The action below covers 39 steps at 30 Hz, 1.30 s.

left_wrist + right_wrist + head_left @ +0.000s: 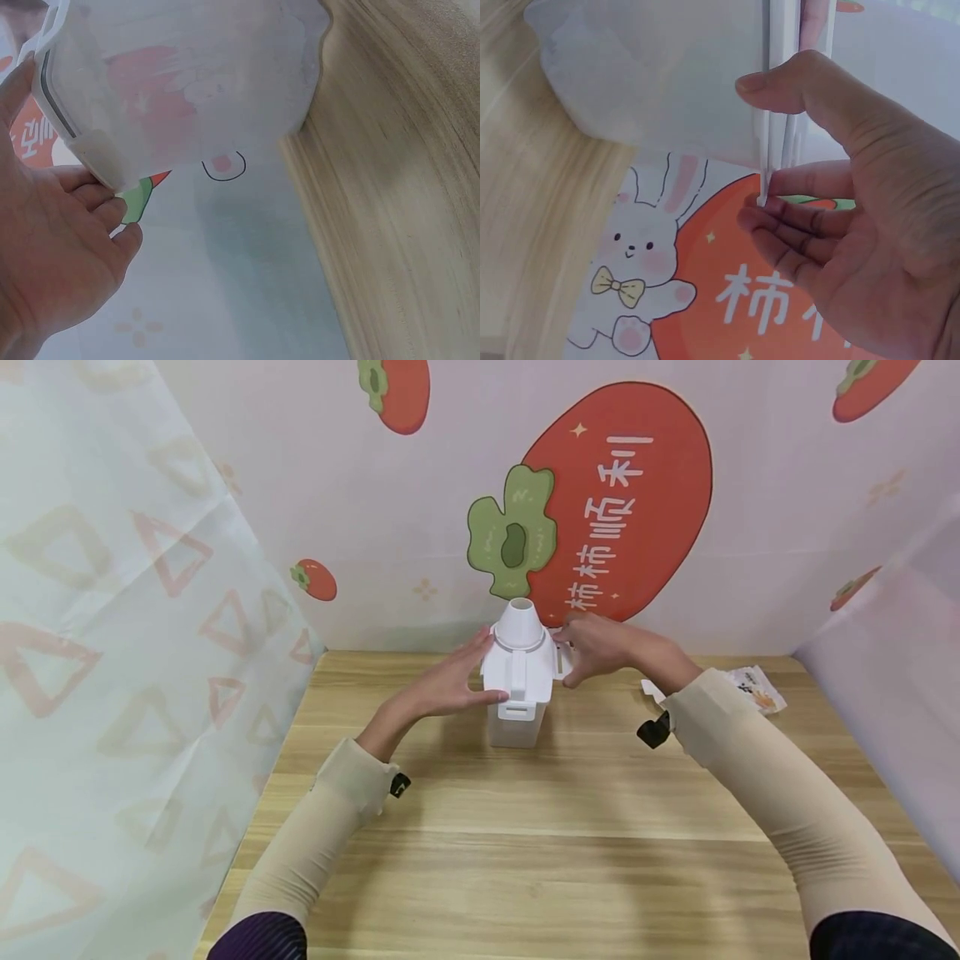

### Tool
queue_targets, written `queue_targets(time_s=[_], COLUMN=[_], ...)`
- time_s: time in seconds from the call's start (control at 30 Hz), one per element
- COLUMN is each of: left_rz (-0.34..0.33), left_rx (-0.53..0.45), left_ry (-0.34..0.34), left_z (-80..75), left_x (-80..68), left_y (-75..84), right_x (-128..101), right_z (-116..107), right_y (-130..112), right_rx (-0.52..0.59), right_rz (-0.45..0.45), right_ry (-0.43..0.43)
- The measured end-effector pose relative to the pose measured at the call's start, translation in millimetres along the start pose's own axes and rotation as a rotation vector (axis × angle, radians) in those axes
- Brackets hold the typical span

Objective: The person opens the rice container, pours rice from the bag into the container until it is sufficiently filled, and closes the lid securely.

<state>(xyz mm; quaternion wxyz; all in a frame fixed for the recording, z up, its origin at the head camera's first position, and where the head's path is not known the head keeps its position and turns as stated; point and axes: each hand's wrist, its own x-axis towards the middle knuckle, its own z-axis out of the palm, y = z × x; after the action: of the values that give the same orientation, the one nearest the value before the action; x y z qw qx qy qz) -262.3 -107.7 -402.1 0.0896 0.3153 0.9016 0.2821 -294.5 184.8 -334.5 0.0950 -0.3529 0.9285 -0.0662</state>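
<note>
A translucent plastic storage container (513,732) stands upright near the back of the table, wearing a white lid (517,672) topped by a cone-shaped spout (521,625). My left hand (447,683) grips the lid's left side, thumb at the front corner and fingers toward the back. In the left wrist view its fingers bend against the lid's side flap (96,154). On the right, my right hand (602,647) holds a side flap (562,662) that sticks outward, thumb in front and fingers behind. The right wrist view shows those fingertips curled at the flap's edge (763,191).
A small printed packet (757,687) and a white piece (651,691) lie at the back right, partly behind the right forearm. A patterned wall sheet (420,527) rises directly behind the container. The wooden table (525,860) extends toward me.
</note>
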Motion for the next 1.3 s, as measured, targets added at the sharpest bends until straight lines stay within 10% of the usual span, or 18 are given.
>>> queue_targets(time_s=[0.83, 1.3], left_rz=[-0.007, -0.199], left_rx=[0.065, 0.120], left_ry=[0.052, 0.222], left_z=[-2.0, 13.8], left_x=[-7.0, -6.2], left_y=[12.5, 62.7], right_x=[-8, 5], right_z=[18, 41], right_y=[28, 35], right_rx=[0.349, 0.706], right_rz=[-0.087, 0.021], right_ry=[0.178, 0.226])
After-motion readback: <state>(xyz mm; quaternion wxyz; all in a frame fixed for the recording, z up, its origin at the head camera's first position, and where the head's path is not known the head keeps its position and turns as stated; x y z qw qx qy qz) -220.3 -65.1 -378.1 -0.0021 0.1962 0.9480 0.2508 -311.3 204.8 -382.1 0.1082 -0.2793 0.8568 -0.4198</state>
